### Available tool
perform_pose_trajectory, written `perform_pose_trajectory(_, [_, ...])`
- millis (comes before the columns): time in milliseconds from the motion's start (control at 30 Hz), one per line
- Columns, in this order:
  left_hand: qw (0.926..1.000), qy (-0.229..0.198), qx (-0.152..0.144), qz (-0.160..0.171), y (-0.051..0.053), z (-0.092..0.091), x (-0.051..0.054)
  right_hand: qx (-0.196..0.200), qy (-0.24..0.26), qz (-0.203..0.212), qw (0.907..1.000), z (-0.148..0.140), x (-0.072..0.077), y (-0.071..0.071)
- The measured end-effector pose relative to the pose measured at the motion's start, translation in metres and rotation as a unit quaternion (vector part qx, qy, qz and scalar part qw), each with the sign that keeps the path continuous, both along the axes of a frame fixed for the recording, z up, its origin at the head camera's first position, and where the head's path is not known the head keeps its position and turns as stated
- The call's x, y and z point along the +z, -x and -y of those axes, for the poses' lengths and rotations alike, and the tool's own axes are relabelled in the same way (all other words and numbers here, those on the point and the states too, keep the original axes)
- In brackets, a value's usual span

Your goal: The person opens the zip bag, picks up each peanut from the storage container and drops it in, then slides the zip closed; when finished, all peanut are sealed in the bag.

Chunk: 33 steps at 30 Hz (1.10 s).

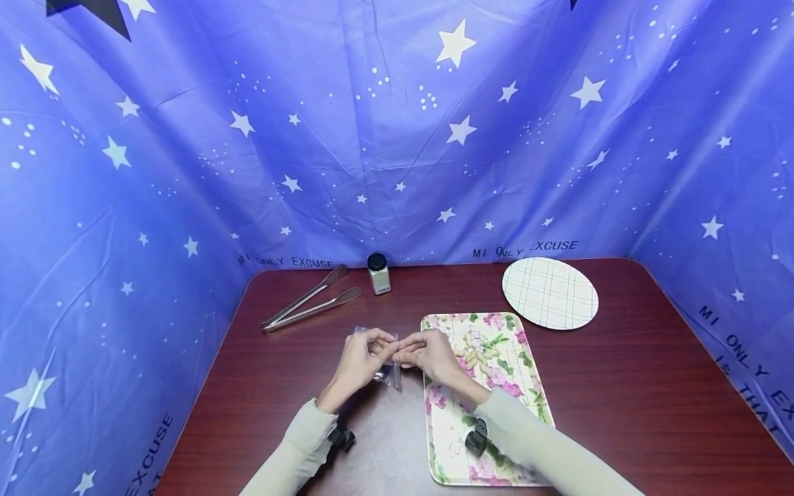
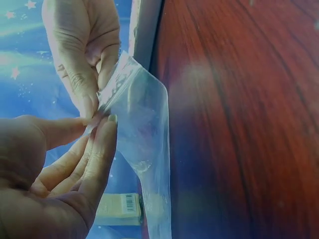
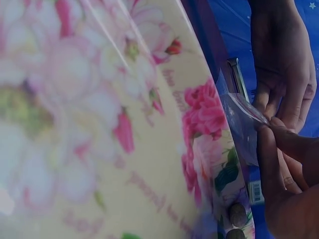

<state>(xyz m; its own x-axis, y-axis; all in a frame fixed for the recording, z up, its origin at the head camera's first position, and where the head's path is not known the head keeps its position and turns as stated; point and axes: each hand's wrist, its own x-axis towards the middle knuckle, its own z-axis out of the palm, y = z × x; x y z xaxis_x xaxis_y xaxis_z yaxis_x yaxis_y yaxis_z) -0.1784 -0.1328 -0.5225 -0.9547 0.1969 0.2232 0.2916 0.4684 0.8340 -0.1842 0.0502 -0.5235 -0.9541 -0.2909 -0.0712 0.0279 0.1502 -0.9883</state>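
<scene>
Both hands meet at the zip edge of a clear plastic bag (image 1: 389, 377), left of the floral tray. The left hand (image 1: 362, 358) pinches the edge between thumb and fingers; in the left wrist view the bag (image 2: 144, 109) hangs from the fingertips of the left hand (image 2: 60, 174). Beside them the right hand (image 2: 82, 55) pinches the same edge. In the right wrist view the right hand (image 3: 294, 174) and the left hand (image 3: 284, 64) touch at the bag's zip strip (image 3: 249, 110). What the bag holds cannot be made out.
A floral tray (image 1: 446, 427) bearing several peanut-like pods (image 1: 476, 357) lies under the right forearm. Metal tongs (image 1: 304, 311) and a black-lidded jar (image 1: 380, 275) are at the back left. A checked oval plate (image 1: 550, 293) sits at the back right. Starry cloth (image 1: 372, 138) hangs behind.
</scene>
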Motion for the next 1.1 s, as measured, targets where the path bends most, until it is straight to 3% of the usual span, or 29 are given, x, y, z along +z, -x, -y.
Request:
perform_pose_trajectory(333, [0.9996,-0.021,-0.011,0.013,0.000,0.000,0.000,0.023,0.010,-0.009,0.9997,-0.006,-0.002,0.000])
perform_pose_trajectory(467, [0.9999,-0.003,-0.005,0.015,-0.002,-0.002,0.001,0.022,0.008,-0.010,0.9997,-0.006,-0.002,0.000])
perform_pose_trajectory(700, [0.9991,0.001,-0.020,0.038,-0.004,-0.004,0.004,0.020,-0.009,-0.020,0.9995,-0.008,0.000,0.000])
perform_pose_trajectory(933, [0.9993,0.023,-0.022,0.017,-0.006,-0.006,0.005,0.017,-0.012,-0.021,0.9996,-0.010,0.001,0.002])
perform_pose_trajectory(1100, [0.9993,0.014,-0.027,0.021,-0.006,-0.006,0.006,0.022,-0.012,-0.027,0.9993,-0.012,0.001,0.003])
